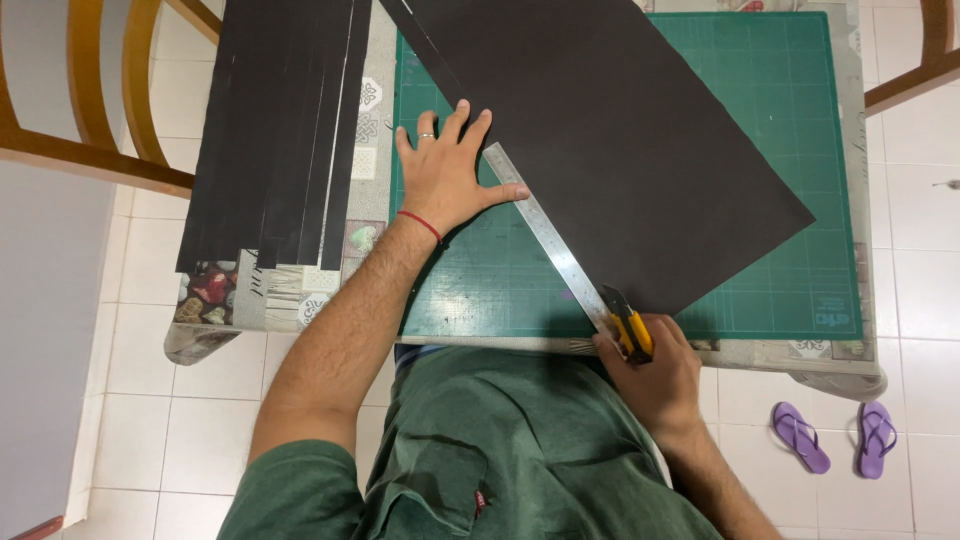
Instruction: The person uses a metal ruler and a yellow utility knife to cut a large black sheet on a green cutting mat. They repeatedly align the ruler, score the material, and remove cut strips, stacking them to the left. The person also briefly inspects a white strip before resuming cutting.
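A large black paper sheet (610, 130) lies slanted on a green cutting mat (790, 110). A long steel ruler (545, 235) rests along the sheet's left edge. My left hand (445, 170) is spread flat, fingers apart, pressing on the ruler's upper end and the mat. My right hand (650, 375) grips a yellow and black utility knife (627, 322) at the ruler's lower end, near the table's front edge, its blade against the ruler. A narrow black strip (425, 45) lies just left of the ruler line at the top.
Several cut black paper strips (280, 130) lie stacked on the left of the patterned tablecloth (300, 290). Wooden chairs stand at the far left (110, 100) and top right (925, 60). Purple flip-flops (830, 438) lie on the white tile floor at right.
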